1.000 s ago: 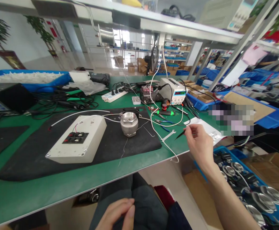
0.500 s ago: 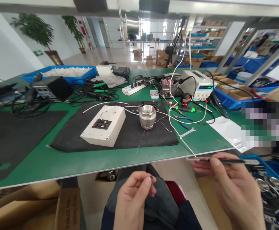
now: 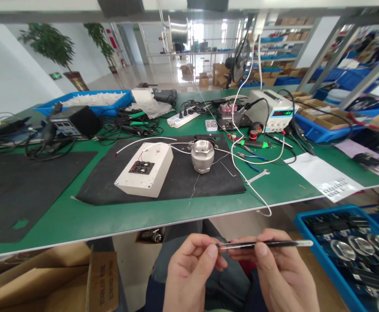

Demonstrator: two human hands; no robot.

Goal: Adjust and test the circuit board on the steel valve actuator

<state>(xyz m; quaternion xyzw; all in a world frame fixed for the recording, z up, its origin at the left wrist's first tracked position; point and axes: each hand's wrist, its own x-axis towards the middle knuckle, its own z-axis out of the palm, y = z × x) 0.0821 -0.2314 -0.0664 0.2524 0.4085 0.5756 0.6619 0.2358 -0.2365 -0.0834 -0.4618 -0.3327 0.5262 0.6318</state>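
Low in front of the bench edge, my right hand [image 3: 279, 268] grips slim black tweezers [image 3: 270, 244] with a pale metal rear end, held nearly level. Their tip points left and meets the fingertips of my left hand [image 3: 194, 264]. Thumb and forefinger of that hand pinch a tiny dark piece [image 3: 217, 246], too small to name. On the black mat [image 3: 183, 190] above, a hexagonal metal fitting [image 3: 203, 157] stands upright. Left of it lies a pale box [image 3: 147, 169] with a black terminal block on top.
A wrench [image 3: 258, 176], blue-handled pliers [image 3: 253, 157] and a dangling white cable [image 3: 263, 203] lie at the right. A power supply [image 3: 270, 110] stands behind them. Metal parts fill a blue bin [image 3: 302, 221] at lower right; an open cardboard box [image 3: 101, 277] is lower left.
My right hand has brought the tweezers left and down, so their tip meets my left fingers. The white cable end now hangs free over the bench edge. My left hand has shifted slightly right.
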